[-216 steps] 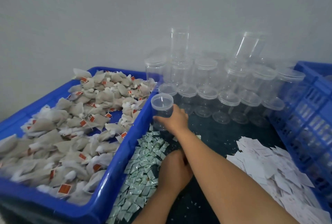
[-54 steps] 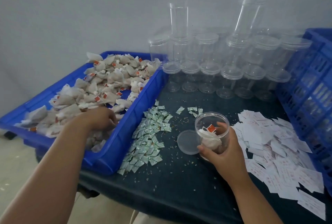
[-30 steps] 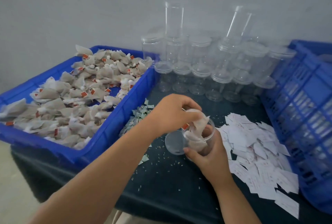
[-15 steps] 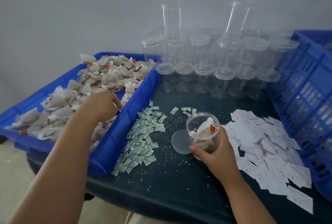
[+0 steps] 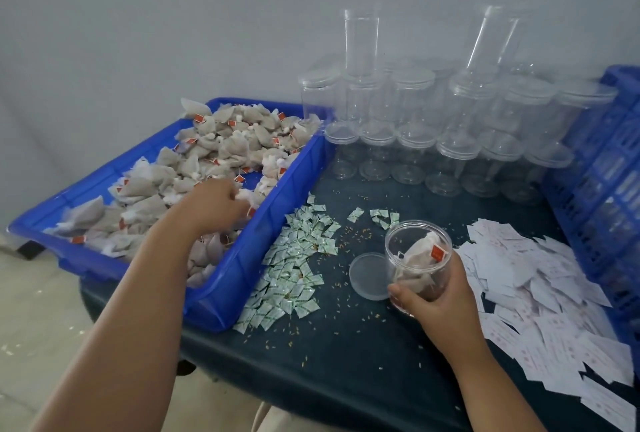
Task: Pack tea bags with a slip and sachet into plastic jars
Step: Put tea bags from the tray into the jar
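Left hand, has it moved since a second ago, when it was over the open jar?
Yes. The left hand has gone leftward, from the jar into the blue tray, fingers curled on tea bags.

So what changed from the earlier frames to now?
The left hand put tea bags into the jar, then moved back left into the blue tray and now pinches another tea bag. The jar, lidded at first, was brought nearer and opened; its lid lies on the table beside it. Unchanged: the right hand keeps its grip on the jar; sachets and slips lie as before.
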A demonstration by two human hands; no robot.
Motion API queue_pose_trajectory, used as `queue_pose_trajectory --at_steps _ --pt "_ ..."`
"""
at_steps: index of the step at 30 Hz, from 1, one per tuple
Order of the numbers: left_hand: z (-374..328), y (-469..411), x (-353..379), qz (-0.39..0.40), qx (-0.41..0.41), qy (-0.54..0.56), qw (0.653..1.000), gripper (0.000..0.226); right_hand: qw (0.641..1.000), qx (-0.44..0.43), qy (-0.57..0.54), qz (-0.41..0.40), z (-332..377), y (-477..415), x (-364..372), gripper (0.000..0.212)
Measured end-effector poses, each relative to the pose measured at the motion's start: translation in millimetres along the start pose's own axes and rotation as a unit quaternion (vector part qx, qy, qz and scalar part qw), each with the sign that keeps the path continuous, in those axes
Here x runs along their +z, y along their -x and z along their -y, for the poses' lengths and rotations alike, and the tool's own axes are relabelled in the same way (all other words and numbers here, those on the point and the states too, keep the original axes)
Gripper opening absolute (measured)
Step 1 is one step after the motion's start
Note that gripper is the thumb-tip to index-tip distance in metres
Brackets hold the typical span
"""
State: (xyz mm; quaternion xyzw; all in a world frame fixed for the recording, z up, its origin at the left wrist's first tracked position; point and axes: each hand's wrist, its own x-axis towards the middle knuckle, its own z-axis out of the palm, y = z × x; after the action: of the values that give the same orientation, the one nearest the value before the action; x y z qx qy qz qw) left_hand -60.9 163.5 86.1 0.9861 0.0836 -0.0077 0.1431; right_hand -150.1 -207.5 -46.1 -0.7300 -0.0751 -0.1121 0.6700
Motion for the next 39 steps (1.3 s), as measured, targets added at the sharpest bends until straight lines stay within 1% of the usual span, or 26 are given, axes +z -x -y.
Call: queue_pose_trajectory --at_steps 2,6,8,9,11,14,15,16,18,19,21,22,23,25,26,28,30,31,34,36,39 --pt "-3.3 2.6 -6.9 -0.049 -0.011 0.069 0.996 0.022 1.0 0.002 -0.001 0.002 -1.4 0.2 -0.5 0.082" --pt "-9.2 7.6 -15.9 -0.107 -0.014 0.143 0.984 0.02 1.0 -0.001 0.003 -0.003 -1.4 0.0 -1.1 0.079" --pt "-10.0 6.6 -18.9 -0.118 -0.006 0.14 0.983 0.021 1.0 0.0 0.0 -0.005 -0.6 -0.4 -1.0 0.079" --pt "-9.7 4.9 -19.8 -0.104 -0.005 0.115 0.988 0.023 1.0 0.001 -0.001 -0.004 -0.3 -0.7 -0.9 0.079" --pt "-8.9 1.9 -19.7 -0.05 -0.025 0.052 0.997 0.032 1.0 0.003 -0.003 -0.003 -0.1 -1.0 -0.7 0.078" --pt "-3.4 -1.1 -11.4 0.022 -0.046 -0.065 0.997 0.035 1.0 0.001 0.0 -0.005 0.8 -0.7 -0.9 0.075" --pt "-0.1 -1.9 -8.5 0.04 -0.046 -0.078 0.995 0.039 1.0 0.001 0.002 -0.006 0.8 -0.7 -1.0 0.075" --pt "3.2 -2.3 -7.1 0.057 -0.048 -0.069 0.995 0.044 1.0 0.001 0.003 -0.008 0.4 -0.6 -0.8 0.075" --pt "6.9 -1.5 -9.0 0.074 -0.044 -0.031 0.996 0.041 1.0 0.003 0.008 -0.015 -0.1 -1.0 -1.3 0.076" --pt "7.4 0.2 -12.2 0.069 -0.039 -0.017 0.997 0.035 1.0 0.004 0.011 -0.017 -0.1 -1.5 -1.4 0.077" --pt "4.5 4.8 -19.2 0.021 -0.031 0.002 0.999 0.021 1.0 0.007 0.013 -0.015 -1.9 -2.2 -2.1 0.08" --pt "1.8 7.7 -22.6 -0.012 -0.019 0.014 1.0 0.02 1.0 0.008 0.013 -0.014 -2.7 -2.3 -2.4 0.082" --pt "-1.9 10.3 -26.2 -0.047 -0.001 0.029 0.998 0.026 1.0 0.009 0.012 -0.013 -3.2 -2.3 -2.6 0.084" --pt "-13.0 18.5 -35.2 -0.109 0.028 0.094 0.989 0.032 1.0 0.013 0.009 -0.014 -4.0 -2.2 -2.9 0.09" --pt "-21.2 24.4 -40.1 -0.13 0.036 0.136 0.982 0.033 1.0 0.015 0.009 -0.016 -4.3 -2.1 -2.9 0.091" --pt "-43.2 35.8 -47.3 -0.15 0.058 0.215 0.963 0.026 1.0 0.018 0.009 -0.017 -4.9 -1.9 -2.8 0.091" --pt "-68.7 44.4 -47.3 -0.135 0.092 0.268 0.949 0.019 1.0 0.02 0.008 -0.017 -4.7 -2.0 -2.2 0.089" --pt "-82.1 48.2 -44.7 -0.115 0.111 0.295 0.942 0.016 1.0 0.022 0.007 -0.017 -4.5 -1.9 -1.9 0.089" --pt "-121.7 59.8 -26.4 -0.027 0.161 0.375 0.912 0.009 1.0 0.025 0.003 -0.019 -2.4 -1.3 -1.3 0.09" --pt "-148.3 65.3 -7.3 0.01 0.196 0.372 0.907 0.008 1.0 0.024 0.004 -0.017 -1.2 -0.8 -1.4 0.09" --pt "-181.8 70.2 19.5 0.027 0.225 0.339 0.913 0.009 1.0 0.025 0.001 -0.014 -2.4 -1.0 -1.2 0.087"
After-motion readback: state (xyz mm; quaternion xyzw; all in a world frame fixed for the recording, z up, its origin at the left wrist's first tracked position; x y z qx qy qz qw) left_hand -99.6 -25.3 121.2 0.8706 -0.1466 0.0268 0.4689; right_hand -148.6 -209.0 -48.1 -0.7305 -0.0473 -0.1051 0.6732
